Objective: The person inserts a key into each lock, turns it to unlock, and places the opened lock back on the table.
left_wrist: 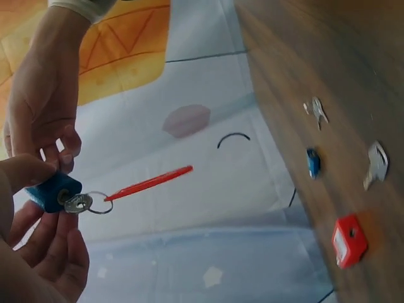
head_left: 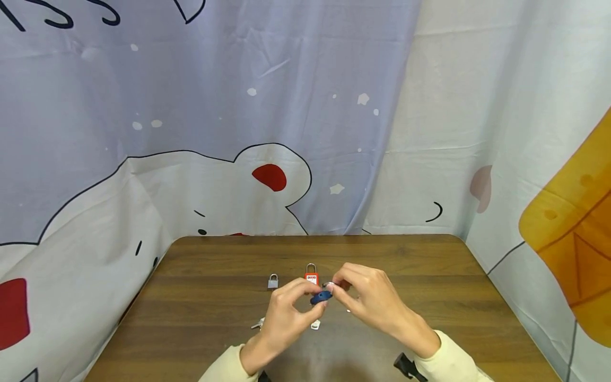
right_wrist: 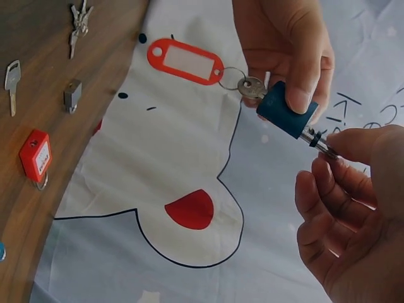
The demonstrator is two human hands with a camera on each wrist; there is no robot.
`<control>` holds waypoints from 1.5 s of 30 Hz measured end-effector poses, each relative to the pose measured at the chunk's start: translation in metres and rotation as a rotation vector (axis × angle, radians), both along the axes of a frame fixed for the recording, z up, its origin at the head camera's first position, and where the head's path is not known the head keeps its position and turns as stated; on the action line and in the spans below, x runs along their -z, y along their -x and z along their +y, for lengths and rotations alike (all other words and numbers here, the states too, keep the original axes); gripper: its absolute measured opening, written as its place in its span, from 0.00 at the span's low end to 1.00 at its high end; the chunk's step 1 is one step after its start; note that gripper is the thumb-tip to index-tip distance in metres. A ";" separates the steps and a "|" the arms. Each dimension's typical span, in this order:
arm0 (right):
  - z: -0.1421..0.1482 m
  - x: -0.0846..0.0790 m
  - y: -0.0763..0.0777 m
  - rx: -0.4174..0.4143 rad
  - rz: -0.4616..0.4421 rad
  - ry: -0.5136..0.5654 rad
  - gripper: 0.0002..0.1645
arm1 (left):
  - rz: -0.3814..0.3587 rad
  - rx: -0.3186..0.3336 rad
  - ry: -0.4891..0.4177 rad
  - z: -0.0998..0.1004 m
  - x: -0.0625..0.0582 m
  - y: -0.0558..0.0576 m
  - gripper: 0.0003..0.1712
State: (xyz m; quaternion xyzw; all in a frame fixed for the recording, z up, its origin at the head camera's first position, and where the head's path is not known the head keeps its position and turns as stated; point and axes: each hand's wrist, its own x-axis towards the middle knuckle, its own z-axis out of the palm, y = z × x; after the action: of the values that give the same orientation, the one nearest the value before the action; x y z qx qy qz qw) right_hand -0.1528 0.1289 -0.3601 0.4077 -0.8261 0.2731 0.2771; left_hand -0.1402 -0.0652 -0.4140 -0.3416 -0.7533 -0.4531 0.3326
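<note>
In head view, the left hand (head_left: pixel 286 313) grips the blue padlock (head_left: pixel 321 297) at the red padlock's (head_left: pixel 311 277) five o'clock; at the blue's one o'clock, the right hand (head_left: pixel 369 294) pinches its shackle (right_wrist: pixel 314 137). A crooked tug could jam it.

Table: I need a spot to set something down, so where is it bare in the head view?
Left of the silver padlock and keys, out to the left edge of the table; also right of the right hand, toward the right edge. A far strip before the curtain is bare too. Crowded: the middle, around the red padlock, left hand and blue padlock.
</note>
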 end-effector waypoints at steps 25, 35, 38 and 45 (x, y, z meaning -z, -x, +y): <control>0.009 0.015 0.002 -0.139 -1.019 0.265 0.11 | 0.828 -0.300 0.312 -0.010 -0.013 0.004 0.09; 0.013 0.022 0.002 -0.221 -1.326 0.382 0.12 | 0.873 -0.296 0.317 -0.010 -0.013 0.006 0.08; 0.014 0.021 0.002 -0.226 -1.298 0.394 0.15 | 0.847 -0.283 0.296 -0.009 -0.012 0.006 0.09; 0.018 0.022 -0.003 -0.123 -0.877 0.345 0.13 | 0.765 -0.237 0.232 -0.008 -0.010 0.008 0.07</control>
State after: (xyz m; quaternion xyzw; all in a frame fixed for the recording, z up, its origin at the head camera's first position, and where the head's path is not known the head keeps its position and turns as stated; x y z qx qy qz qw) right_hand -0.1502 0.1464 -0.3819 0.2499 -0.7820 0.5687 -0.0509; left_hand -0.1485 -0.0731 -0.4040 -0.4314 -0.6555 -0.1640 0.5977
